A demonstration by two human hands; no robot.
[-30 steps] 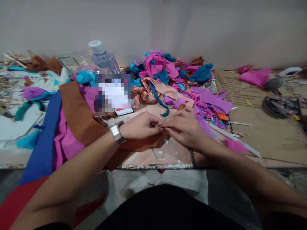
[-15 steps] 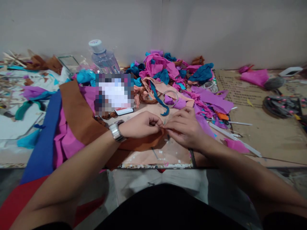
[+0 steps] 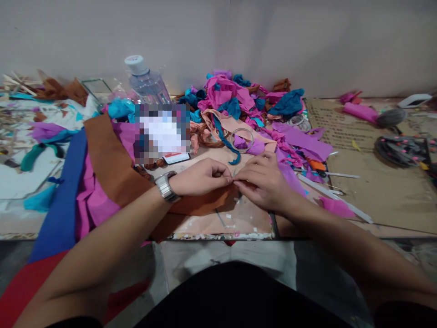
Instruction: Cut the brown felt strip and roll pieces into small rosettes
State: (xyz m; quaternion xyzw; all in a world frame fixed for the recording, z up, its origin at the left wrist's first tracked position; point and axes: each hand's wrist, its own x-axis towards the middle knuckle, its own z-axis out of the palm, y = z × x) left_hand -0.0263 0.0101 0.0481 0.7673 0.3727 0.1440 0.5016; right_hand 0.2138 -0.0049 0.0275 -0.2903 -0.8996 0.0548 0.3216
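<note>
Two hands meet at the middle of the head view: the left hand, with a wristwatch on its wrist, and the right hand. Both have thumb and forefinger closed tip to tip, pinching the near-right end of the brown paper sheet. That sheet lies flat on the table, its long axis running from far left, near the water bottle, diagonally to near right under the hands. Beyond the fingers sit a clear tape ring and a heap of pink, purple and teal scraps
</note>
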